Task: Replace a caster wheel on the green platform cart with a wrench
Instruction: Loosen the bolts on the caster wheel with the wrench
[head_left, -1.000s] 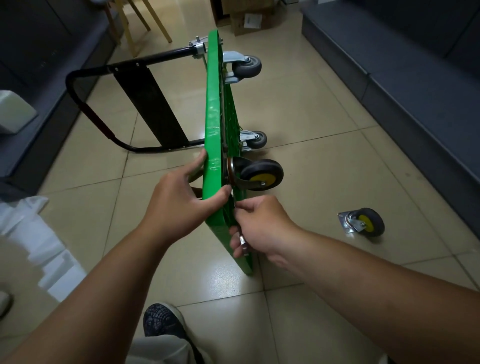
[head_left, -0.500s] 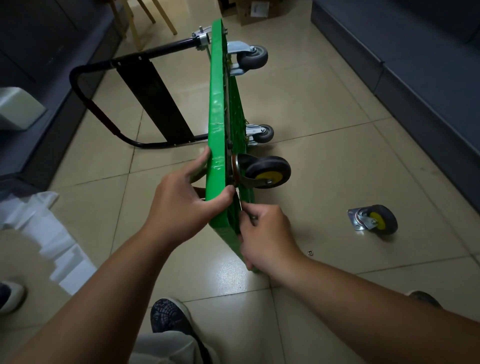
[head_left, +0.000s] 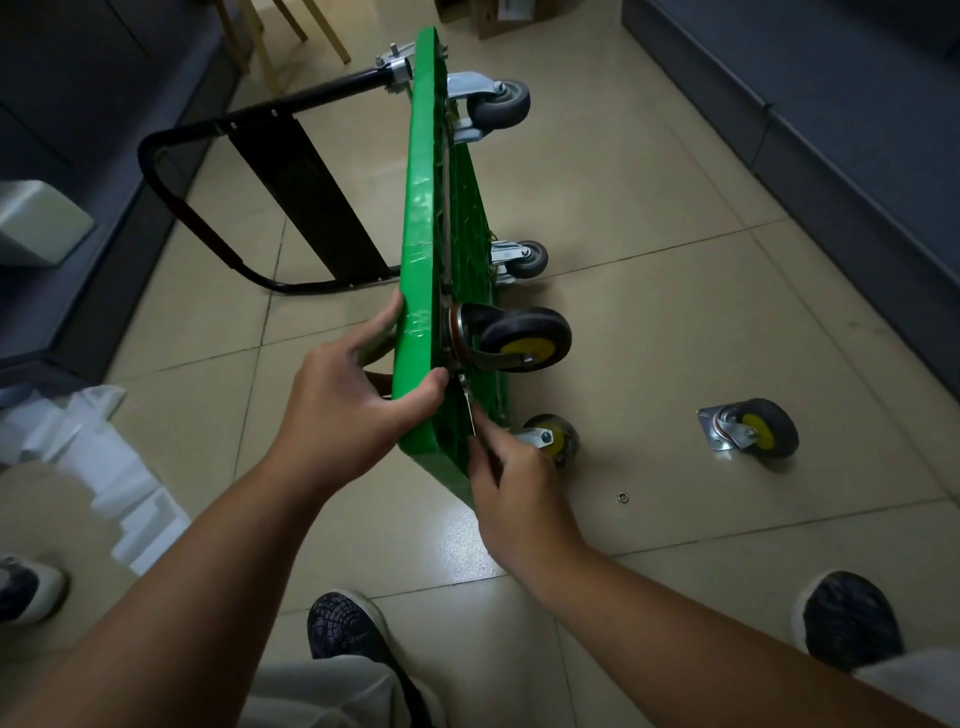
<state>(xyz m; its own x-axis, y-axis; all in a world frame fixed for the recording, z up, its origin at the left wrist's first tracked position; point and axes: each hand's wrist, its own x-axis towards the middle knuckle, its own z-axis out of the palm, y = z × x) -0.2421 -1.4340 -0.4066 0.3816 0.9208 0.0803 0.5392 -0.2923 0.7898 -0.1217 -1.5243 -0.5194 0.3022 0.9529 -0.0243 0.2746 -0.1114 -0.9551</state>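
The right hand (head_left: 511, 483) pinches a thin wrench (head_left: 469, 410), its grip tight round it, low beside the green cart (head_left: 421, 218). The left hand (head_left: 358, 405) has its grip on the cart's top edge. The cart stands on its side on the floor (head_left: 675, 322). A black and yellow wheel (head_left: 524, 338) sticks out of it. A loose wheel (head_left: 753, 428) lies off to the right.

The cart (head_left: 418, 208) is bright green, its handle (head_left: 311, 100) black with a dark red stretch. The far caster (head_left: 498, 106) and middle caster (head_left: 527, 260) have grey wheels. The near caster (head_left: 524, 340) and the loose caster (head_left: 753, 428) on the right have black tyres and yellow hubs. The floor (head_left: 649, 182) is glossy beige tile with dark joints. The near shoe (head_left: 343, 631) is dark with a pale web pattern.
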